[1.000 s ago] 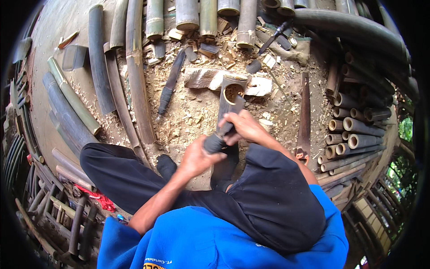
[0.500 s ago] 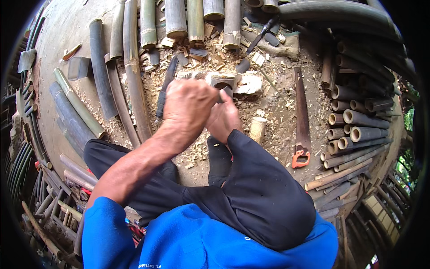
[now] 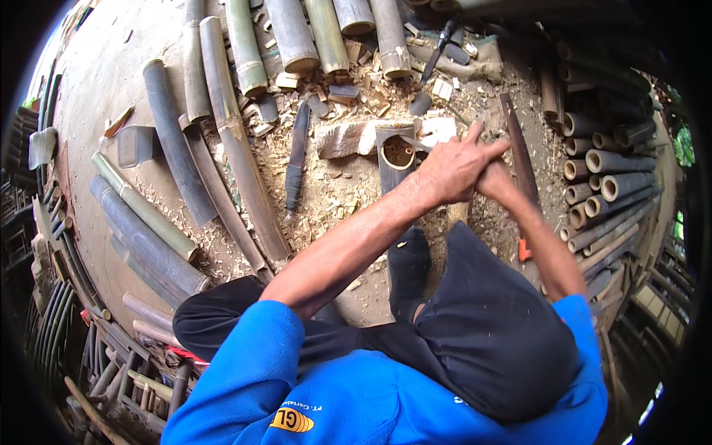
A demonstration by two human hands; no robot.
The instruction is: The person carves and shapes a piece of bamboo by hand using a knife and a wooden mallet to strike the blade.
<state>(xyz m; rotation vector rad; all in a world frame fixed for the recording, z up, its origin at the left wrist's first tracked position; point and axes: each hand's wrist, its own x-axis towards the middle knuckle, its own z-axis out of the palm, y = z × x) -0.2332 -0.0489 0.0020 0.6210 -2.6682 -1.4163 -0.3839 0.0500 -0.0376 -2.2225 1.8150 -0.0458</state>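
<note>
My left hand (image 3: pixel 454 169) lies over my right hand, with at least two fingers stretched out and spread. The right hand (image 3: pixel 492 180) is mostly covered, its fingers curled around something I cannot make out. A narrow grey tip (image 3: pixel 420 145) shows between the left hand and a bamboo tube (image 3: pixel 392 137). The tube leans its far end on a pale wood block (image 3: pixel 343 139) and runs toward my foot. A round hole with a curled shaving in it is cut in the tube's upper side.
Left of the tube lies a long knife with a wrapped handle (image 3: pixel 295 167). Another knife (image 3: pixel 443 46) lies at the back. A handsaw (image 3: pixel 518 141) is at right, partly behind my right arm. Stacked bamboo tubes (image 3: pixel 602 161) stand at right, bamboo lengths (image 3: pixel 236 141) at left. Shavings litter the ground.
Both hands have moved right, off the top of the bamboo tube, and its cut hole now shows. My left fingers, curled before, are now stretched out. The whole view has shifted.
</note>
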